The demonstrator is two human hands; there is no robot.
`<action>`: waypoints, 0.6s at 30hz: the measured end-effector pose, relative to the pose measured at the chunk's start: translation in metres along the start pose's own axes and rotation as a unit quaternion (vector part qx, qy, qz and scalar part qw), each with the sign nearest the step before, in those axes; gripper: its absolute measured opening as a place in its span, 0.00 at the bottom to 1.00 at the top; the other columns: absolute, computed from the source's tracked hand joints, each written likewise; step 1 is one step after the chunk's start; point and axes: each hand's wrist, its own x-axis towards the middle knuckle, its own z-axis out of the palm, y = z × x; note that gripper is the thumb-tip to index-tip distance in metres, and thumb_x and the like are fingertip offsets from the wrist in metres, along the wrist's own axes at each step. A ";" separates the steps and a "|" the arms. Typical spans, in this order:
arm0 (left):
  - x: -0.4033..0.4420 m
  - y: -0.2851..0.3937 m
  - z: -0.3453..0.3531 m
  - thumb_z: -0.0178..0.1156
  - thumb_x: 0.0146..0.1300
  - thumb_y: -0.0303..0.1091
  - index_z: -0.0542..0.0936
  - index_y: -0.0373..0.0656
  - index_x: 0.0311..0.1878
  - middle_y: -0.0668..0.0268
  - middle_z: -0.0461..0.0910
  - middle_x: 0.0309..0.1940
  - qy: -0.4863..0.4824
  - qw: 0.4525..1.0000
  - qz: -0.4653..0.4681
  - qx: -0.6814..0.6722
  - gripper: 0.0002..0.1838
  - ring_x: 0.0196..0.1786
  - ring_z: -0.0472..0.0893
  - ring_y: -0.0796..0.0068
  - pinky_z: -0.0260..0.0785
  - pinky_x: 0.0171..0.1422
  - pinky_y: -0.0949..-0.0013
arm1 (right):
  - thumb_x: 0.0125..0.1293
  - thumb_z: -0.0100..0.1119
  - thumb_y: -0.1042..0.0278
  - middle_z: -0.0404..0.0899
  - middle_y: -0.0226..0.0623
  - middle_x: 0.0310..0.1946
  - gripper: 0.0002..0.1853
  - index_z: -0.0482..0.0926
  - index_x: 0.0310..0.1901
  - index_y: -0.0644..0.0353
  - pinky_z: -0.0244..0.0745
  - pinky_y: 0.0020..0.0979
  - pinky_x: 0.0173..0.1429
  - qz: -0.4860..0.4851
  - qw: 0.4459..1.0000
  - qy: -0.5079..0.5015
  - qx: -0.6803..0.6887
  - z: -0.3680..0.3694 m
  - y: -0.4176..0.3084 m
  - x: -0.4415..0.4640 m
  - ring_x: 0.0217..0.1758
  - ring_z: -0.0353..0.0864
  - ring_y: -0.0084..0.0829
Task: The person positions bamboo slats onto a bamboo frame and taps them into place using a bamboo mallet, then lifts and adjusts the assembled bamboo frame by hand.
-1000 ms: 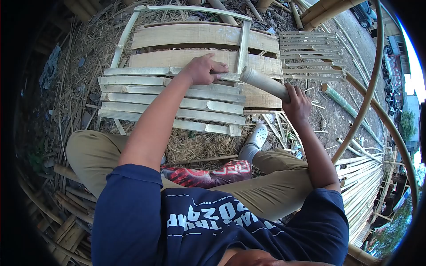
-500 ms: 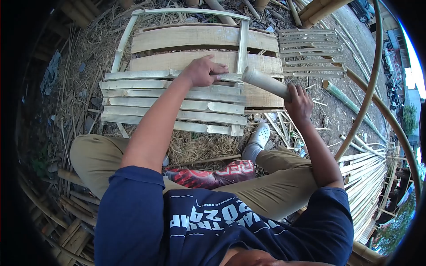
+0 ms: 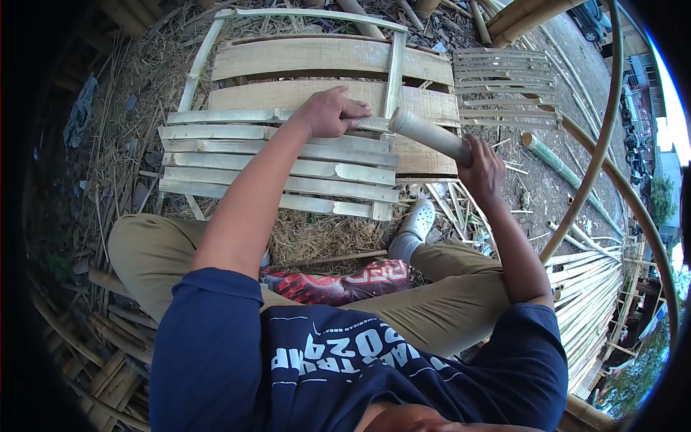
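My left hand (image 3: 332, 113) rests over the right part of the uppermost crosswise bamboo slat (image 3: 223, 116), its fingers wrapped round the edge. Below that slat, several more pale slats (image 3: 216, 160) lie side by side across a bamboo frame (image 3: 395, 72). My right hand (image 3: 484, 167) grips the lower right end of a thick bamboo piece (image 3: 432, 137). The piece's upper left end is by the right end of the uppermost slat; whether they touch I cannot tell. Beneath the frame are wide wooden boards (image 3: 324, 59).
A second slatted panel (image 3: 504, 79) lies at the upper right. A green bamboo pole (image 3: 558, 169) is on the ground beyond my right hand. Curved bamboo poles (image 3: 601, 144) rise at the right, above many stacked poles (image 3: 590, 295). A red printed bag (image 3: 338, 286) lies between my legs.
The whole view shifts slightly between frames. Both hands keep their holds, and the thick bamboo piece stays by the slat's right end.
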 end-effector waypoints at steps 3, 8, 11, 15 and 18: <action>-0.001 -0.001 0.001 0.69 0.67 0.37 0.88 0.66 0.60 0.78 0.85 0.64 0.004 1.000 -0.011 -0.004 0.18 0.69 0.80 0.71 0.51 0.91 0.56 | 0.61 0.69 0.69 0.85 0.35 0.41 0.23 0.79 0.59 0.53 0.82 0.42 0.45 0.001 0.979 0.184 0.093 0.012 -0.012 -0.007 0.43 0.90 0.41; 0.005 -0.004 -0.003 0.70 0.67 0.38 0.89 0.65 0.59 0.78 0.85 0.63 -0.011 1.000 0.011 -0.008 0.18 0.68 0.81 0.73 0.52 0.91 0.56 | 0.62 0.66 0.70 0.84 0.32 0.39 0.20 0.79 0.57 0.47 0.80 0.42 0.40 -0.042 0.996 -0.004 -0.081 0.002 -0.008 -0.005 0.40 0.87 0.37; 0.000 -0.002 0.002 0.70 0.67 0.37 0.89 0.65 0.59 0.78 0.85 0.63 0.001 1.000 -0.002 -0.009 0.18 0.67 0.82 0.73 0.52 0.91 0.56 | 0.61 0.66 0.69 0.84 0.31 0.40 0.20 0.79 0.56 0.46 0.80 0.42 0.41 -0.054 0.997 0.006 -0.056 0.004 -0.004 -0.008 0.41 0.87 0.36; 0.001 -0.003 0.002 0.70 0.66 0.37 0.89 0.65 0.59 0.77 0.85 0.63 0.005 1.000 0.002 -0.005 0.18 0.67 0.82 0.73 0.52 0.91 0.56 | 0.60 0.67 0.69 0.84 0.32 0.40 0.19 0.80 0.55 0.49 0.80 0.42 0.42 -0.070 0.994 -0.031 -0.077 0.003 -0.002 -0.005 0.41 0.87 0.37; 0.001 -0.003 0.002 0.71 0.66 0.38 0.89 0.66 0.59 0.77 0.85 0.63 0.004 1.000 -0.001 -0.009 0.18 0.67 0.82 0.73 0.53 0.91 0.56 | 0.57 0.69 0.70 0.82 0.36 0.39 0.22 0.80 0.55 0.51 0.81 0.44 0.45 -0.033 0.998 -0.041 -0.037 0.003 -0.002 -0.006 0.42 0.85 0.42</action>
